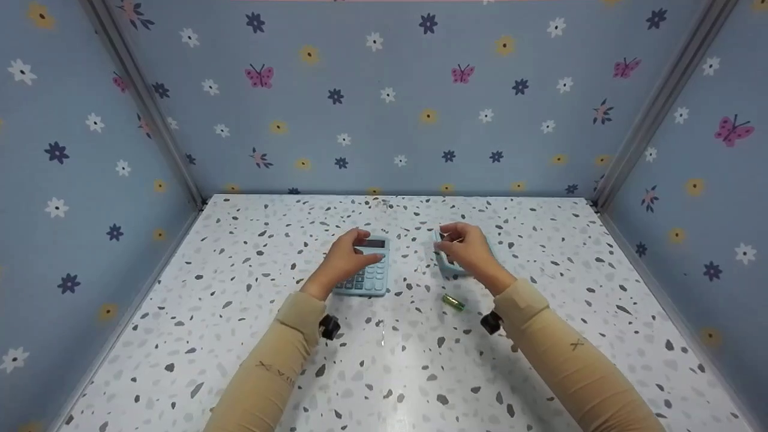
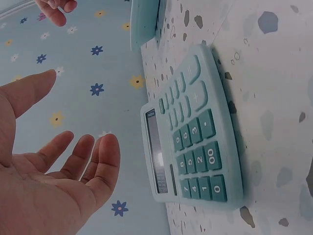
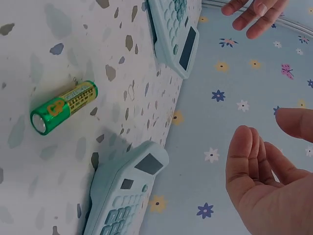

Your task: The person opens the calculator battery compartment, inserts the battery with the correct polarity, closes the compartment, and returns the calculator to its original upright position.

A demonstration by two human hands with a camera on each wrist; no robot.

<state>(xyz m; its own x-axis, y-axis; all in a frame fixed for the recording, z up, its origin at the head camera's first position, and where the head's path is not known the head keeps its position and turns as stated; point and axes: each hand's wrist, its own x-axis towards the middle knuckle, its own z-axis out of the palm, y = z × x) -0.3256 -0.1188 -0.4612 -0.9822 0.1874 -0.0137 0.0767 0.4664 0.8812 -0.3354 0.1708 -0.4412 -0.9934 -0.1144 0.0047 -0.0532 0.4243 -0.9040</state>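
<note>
Nearest you, your two sleeves (image 1: 264, 366) run off the lower edge of the head view, so your upper arms are cut off. A dark device (image 1: 329, 327) sits under each wrist, its detail too small to read. On the speckled table (image 1: 390, 384), a green and gold battery (image 1: 453, 302) lies on its side, nearer you than the right calculator (image 3: 128, 191); its "GP" lettering is legible, the finer print is not.

Your left hand (image 1: 348, 257) hovers over the left calculator (image 1: 375, 270), fingers relaxed, thumb well apart, holding nothing; it hides that calculator's left side from the head view. Your right hand (image 1: 468, 247) is above the right calculator, fingers loosely bent, a gap to the thumb, nothing visible in its grip. It covers most of that calculator's face, and the right wrist view crops its lower keys.

Behind the table stands the flowered wall (image 1: 384, 120), its top out of frame.
</note>
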